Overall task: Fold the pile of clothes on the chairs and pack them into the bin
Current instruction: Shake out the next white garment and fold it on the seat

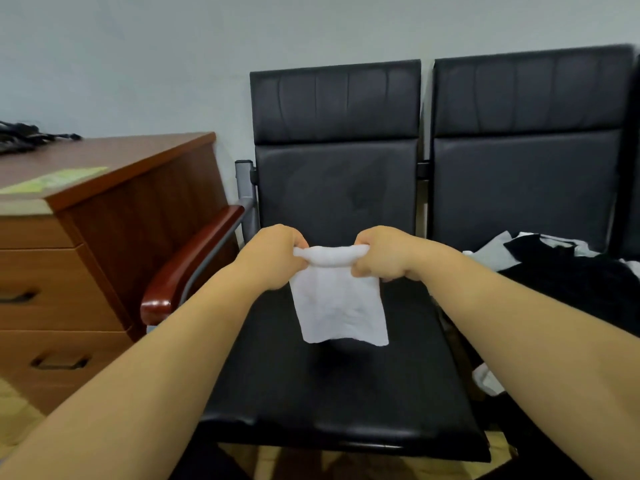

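My left hand (pixel 273 258) and right hand (pixel 384 254) hide their own fingertips, curled behind the bunched top of the cloth (pixel 337 306). I cannot tell what garment it is. The pile (pixel 568 271) and its chair (pixel 526 161) run off the right edge. The cables (pixel 20 133) on the desk (pixel 114 154) are blurred and cut by the left edge.

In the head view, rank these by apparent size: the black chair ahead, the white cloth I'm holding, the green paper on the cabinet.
1. black chair
2. white cloth
3. green paper; farther off and foreshortened, so true size unsure.
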A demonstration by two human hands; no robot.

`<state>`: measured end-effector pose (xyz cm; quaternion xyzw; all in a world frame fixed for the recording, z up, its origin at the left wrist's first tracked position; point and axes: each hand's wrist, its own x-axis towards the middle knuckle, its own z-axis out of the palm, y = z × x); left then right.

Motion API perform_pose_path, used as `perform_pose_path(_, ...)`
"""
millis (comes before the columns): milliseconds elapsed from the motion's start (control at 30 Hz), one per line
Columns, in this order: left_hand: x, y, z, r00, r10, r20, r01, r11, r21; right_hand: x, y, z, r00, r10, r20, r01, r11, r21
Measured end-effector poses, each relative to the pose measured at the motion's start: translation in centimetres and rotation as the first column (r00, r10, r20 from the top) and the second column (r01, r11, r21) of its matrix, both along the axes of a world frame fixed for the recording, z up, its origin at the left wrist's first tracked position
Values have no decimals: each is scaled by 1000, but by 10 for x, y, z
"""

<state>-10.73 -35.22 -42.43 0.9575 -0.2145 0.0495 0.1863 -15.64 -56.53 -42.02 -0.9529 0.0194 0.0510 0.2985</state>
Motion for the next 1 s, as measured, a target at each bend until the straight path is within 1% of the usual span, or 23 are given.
perform_pose_path(67, 8, -4, 4, 1000, 12, 0, -12, 1000, 13, 6, -2, 1, 1000, -17, 7, 16, 1000, 26)
perform_pose_path(167, 22, -11, 7, 1000, 22, -8, -22, 999, -23, 21, -5, 2, 997, -65, 40, 64, 997, 40)
perform_pose_path(267, 36, -21, 8, 999, 42, -19, -43, 996, -81, 35, -8, 5, 985, -101, 137, 102, 995, 2)
perform_pose_path(333, 43, -24, 8, 998, 59, 0, -58, 982, -177, 43, -12, 6, 963, -101, 248, 116, 992, -46)
perform_pose_path(433, 40, -22, 1, 998, 58, 12, -49, 925, -376, 39, -17, -1, 909, -93, 405, 133, 989, -71)
perform_pose_path(467, 34, -20, -6, 999, 42, 3, -37, 913, -407, 35, -17, -9, 895, -84, 439, 135, 987, -86)
perform_pose_path(533, 21, -15, -26, 999, 13, -48, -31, 916, -401, 22, -16, -31, 884, -50, 466, 122, 985, -126)
perform_pose_path(600, 8, -10, -55, 993, 0, -120, -44, 929, -368, 8, -14, -65, 901, -6, 433, 70, 989, -132)
perform_pose_path(667, -6, -4, -88, 977, -20, -213, -48, 949, -312, -9, -11, -106, 935, 69, 347, -27, 992, -125)
perform_pose_path(767, -32, 2, -141, 921, -12, -389, -54, 986, -158, -39, -5, -170, 971, 209, 119, -187, 967, -174)
perform_pose_path(833, -42, 4, -157, 889, 22, -457, -83, 990, -116, -51, -1, -186, 959, 282, 7, -275, 939, -206)
perform_pose_path(867, -44, 6, -160, 883, 39, -467, -100, 989, -107, -55, 0, -183, 953, 300, -38, -302, 937, -173)
perform_pose_path(933, -43, 7, -160, 877, 67, -476, -144, 981, -127, -55, -5, -173, 948, 297, -118, -304, 951, -47)
perform_pose_path(1000, -43, 9, -161, 863, 105, -495, -219, 959, -179, -52, -13, -164, 964, 216, -156, -203, 974, 98)
